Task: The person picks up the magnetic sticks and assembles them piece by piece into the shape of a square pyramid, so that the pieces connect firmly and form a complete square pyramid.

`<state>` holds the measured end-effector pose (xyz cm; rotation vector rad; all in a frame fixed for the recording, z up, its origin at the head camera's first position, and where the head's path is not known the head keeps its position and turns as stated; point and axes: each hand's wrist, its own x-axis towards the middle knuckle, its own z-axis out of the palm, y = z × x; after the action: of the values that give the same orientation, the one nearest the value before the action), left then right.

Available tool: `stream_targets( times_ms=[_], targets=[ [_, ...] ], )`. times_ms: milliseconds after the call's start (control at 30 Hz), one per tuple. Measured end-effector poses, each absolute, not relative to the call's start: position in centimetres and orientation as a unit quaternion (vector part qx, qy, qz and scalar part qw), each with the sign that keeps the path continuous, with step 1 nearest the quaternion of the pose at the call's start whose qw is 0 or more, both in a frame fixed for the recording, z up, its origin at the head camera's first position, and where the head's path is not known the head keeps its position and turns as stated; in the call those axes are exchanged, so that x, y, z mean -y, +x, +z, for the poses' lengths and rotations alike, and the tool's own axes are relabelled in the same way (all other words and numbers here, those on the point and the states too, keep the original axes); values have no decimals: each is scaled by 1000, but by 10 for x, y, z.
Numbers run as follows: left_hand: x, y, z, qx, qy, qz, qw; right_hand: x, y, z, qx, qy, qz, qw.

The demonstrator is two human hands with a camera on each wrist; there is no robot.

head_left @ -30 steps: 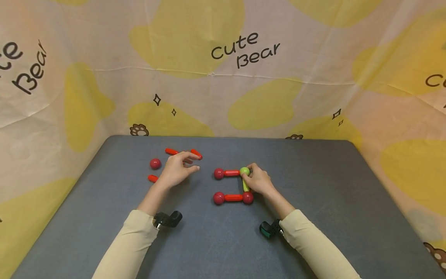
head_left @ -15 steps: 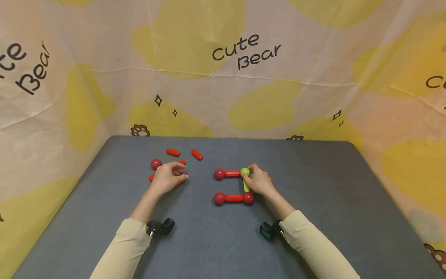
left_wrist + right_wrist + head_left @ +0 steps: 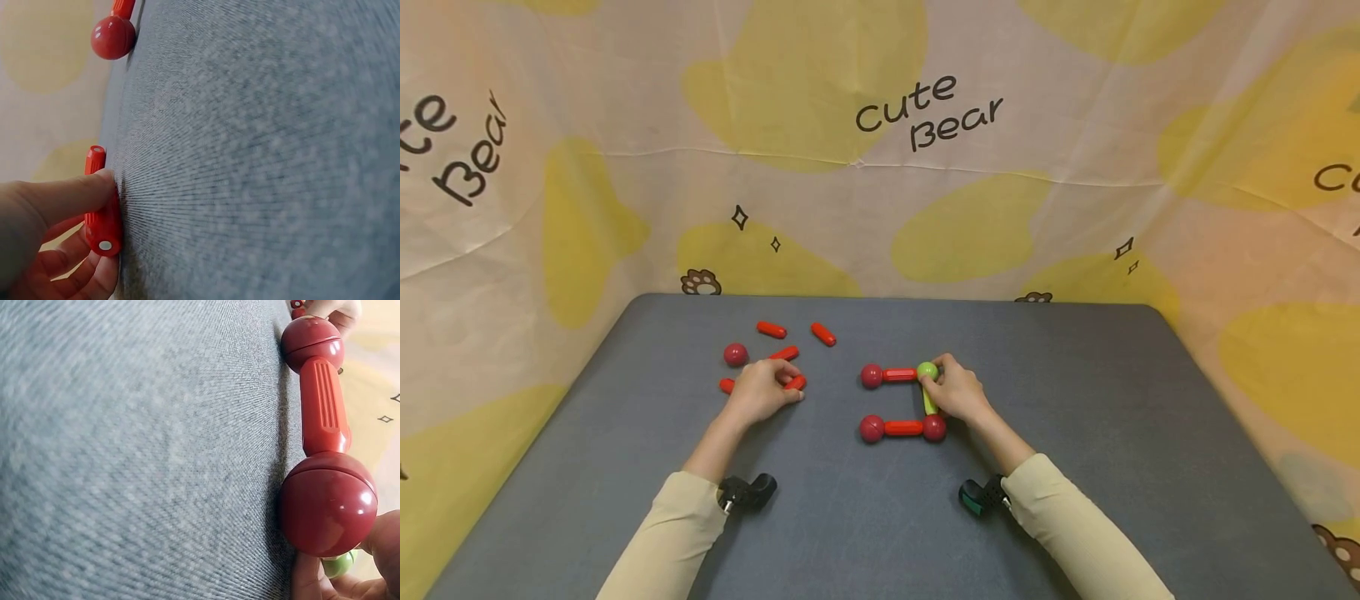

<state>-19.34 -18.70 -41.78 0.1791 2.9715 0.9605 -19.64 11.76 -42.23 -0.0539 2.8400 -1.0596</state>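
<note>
My left hand (image 3: pixel 760 393) pinches a red magnetic rod (image 3: pixel 795 382) low over the table; the left wrist view shows the thumb across this red rod (image 3: pixel 104 228), its pale end exposed. My right hand (image 3: pixel 957 387) holds the green magnetic rod (image 3: pixel 930 403) near its joint with a green ball (image 3: pixel 927 371). That rod joins a dark red ball (image 3: pixel 934 428) at its near end. Two red rods run left from these corners, each ending in a red ball, so the piece forms a three-sided frame. In the right wrist view, a large red ball (image 3: pixel 328 505) partly hides the right fingers.
Loose red rods lie behind the left hand, among them one at the back (image 3: pixel 772 330) and a slanted rod (image 3: pixel 823 334). Left of them sits a loose red ball (image 3: pixel 736 355). A patterned cloth (image 3: pixel 820 200) hangs behind the grey table (image 3: pixel 850 517).
My left hand has moved left and toward me, away from the back rods, and has taken a red rod between thumb and fingers. The right hand and the frame stay in place.
</note>
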Motion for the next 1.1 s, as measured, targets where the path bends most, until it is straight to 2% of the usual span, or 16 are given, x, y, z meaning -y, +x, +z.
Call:
stream_targets(
  times_ms=[500, 1100],
  targets=[
    [170, -190, -412, -941, 84, 326, 1, -118, -197, -421, -938, -19, -341, 52],
    [129, -196, -411, -931, 71, 355, 44, -117, -199, -421, -937, -16, -343, 59]
  ],
)
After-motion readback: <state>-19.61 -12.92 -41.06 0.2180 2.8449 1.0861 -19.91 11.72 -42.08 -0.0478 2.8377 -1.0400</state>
